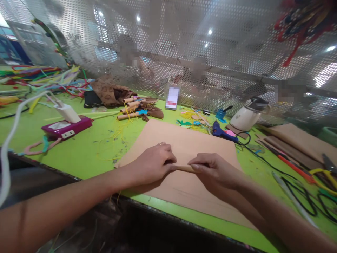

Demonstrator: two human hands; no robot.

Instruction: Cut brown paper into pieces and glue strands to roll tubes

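A large sheet of tan paper [210, 142] lies flat on the green table [86, 151]. Above it, a thin tan roll or strip [184, 168] stretches between my two hands. My left hand [155, 163] pinches its left end with thumb and curled fingers. At its right end, my right hand [210, 167] closes on it with thumb and fingers. What the roll is made of is hard to tell, but its colour matches the sheet.
A blue glue gun [222, 133] with a black cord sits behind the sheet's right corner, near a white kettle [246, 116]. Paper rolls [130, 115] lie behind left, a purple power strip [67, 127] at left. Yellow-handled scissors [325, 175] lie far right.
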